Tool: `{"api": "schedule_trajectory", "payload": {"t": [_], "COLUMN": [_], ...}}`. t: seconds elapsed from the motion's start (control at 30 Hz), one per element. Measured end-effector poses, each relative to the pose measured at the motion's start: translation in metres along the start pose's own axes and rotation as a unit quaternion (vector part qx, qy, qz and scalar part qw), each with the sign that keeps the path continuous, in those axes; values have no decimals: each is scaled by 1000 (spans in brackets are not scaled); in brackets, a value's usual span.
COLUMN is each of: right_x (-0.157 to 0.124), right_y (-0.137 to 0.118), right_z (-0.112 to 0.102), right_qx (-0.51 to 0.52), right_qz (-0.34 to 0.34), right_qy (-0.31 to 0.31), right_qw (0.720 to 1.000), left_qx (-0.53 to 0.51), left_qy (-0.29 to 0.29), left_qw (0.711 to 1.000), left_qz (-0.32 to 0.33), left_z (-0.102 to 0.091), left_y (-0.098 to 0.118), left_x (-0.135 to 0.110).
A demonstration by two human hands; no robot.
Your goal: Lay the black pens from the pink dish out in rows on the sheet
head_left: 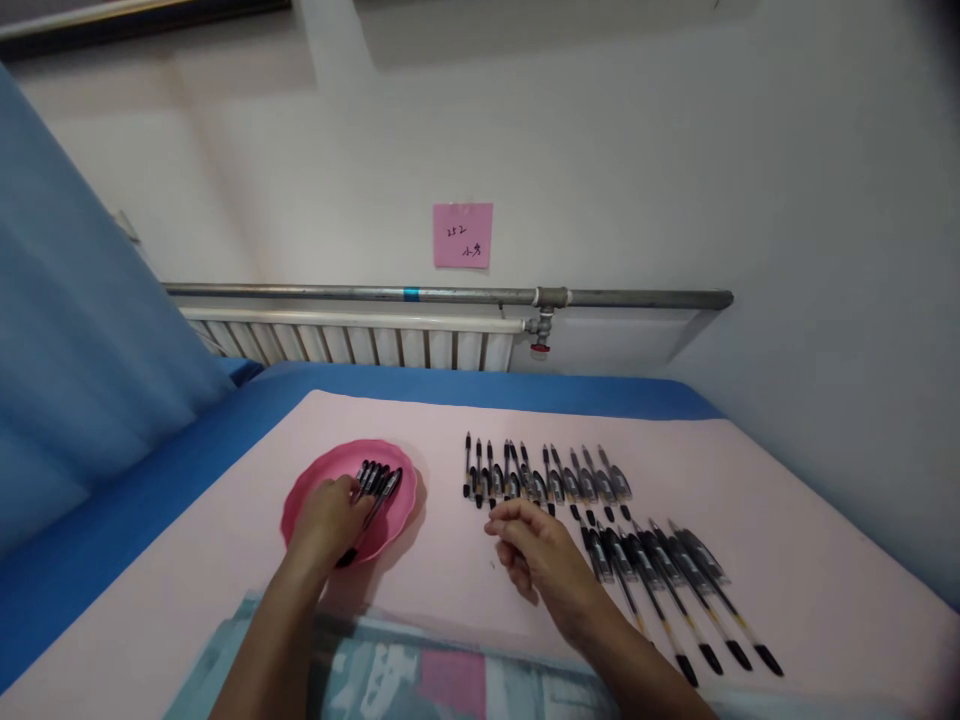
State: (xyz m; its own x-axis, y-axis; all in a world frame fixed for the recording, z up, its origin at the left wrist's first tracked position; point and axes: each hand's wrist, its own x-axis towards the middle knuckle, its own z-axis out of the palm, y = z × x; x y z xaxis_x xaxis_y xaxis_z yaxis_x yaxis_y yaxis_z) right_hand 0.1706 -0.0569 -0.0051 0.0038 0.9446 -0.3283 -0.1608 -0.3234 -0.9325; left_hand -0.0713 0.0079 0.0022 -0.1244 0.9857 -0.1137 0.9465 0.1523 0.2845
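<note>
My left hand [330,517] rests in a pink plate [307,490], fingers curled over a small bunch of black pens [379,482] lying on it. My right hand [536,555] hovers over the pink cloth just right of the plate, fingers loosely bent and apart, holding nothing. It is nearest to the back row of black pens [544,478], laid side by side. A second row of pens [667,580] lies closer to me on the right, partly behind my right wrist.
The pink cloth [787,560] covers a blue surface [487,385] against a white wall. A radiator [352,342] and a metal pipe [450,295] run behind. A pink note [462,235] sticks on the wall. A blue curtain [67,330] hangs left. Patterned fabric [420,670] lies at the near edge.
</note>
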Motion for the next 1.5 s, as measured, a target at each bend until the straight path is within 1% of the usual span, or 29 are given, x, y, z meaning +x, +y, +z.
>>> {"api": "schedule_trajectory", "payload": {"t": [0.2,0.33,0.47,0.6,0.67,0.77,0.9,1.07,1.17,1.27,1.4,1.5], "right_x": [1,2,4,5,5,3,2,7,11,10,-3,-16], "right_y": [1,4,7,9,9,8,7,6,0,-14,-35,-35], "right_z": [-2,-3,-4,-5,-5,-5,-5,-11,-23,-42,-71,-92], "right_qx": [-34,-63,-79,-91,-101,-117,-116,-96,-89,-83,-91,-159], "right_qz": [-4,-18,-33,-44,-53,-64,-74,-79,-88,-120,-170,-174], "right_qy": [-5,-16,-12,-10,-10,-9,-5,4,30,98,205,258], "right_qw": [999,998,996,995,993,991,990,992,992,985,960,937], "left_qx": [11,25,33,25,31,55,74,94,100,93,82,65], "left_qy": [-6,3,16,-7,-12,4,20,24,20,19,30,53], "left_qw": [1000,1000,999,1000,999,998,997,995,995,995,996,996], "left_qz": [13,-1,-20,16,22,4,-1,-10,-10,-5,-2,10], "left_z": [3,7,7,5,5,5,4,4,7,10,9,8], "left_y": [-12,-15,-16,-15,-15,-15,-14,-18,-20,-22,-21,-12], "left_x": [7,11,11,6,5,4,5,6,8,9,8,5]}}
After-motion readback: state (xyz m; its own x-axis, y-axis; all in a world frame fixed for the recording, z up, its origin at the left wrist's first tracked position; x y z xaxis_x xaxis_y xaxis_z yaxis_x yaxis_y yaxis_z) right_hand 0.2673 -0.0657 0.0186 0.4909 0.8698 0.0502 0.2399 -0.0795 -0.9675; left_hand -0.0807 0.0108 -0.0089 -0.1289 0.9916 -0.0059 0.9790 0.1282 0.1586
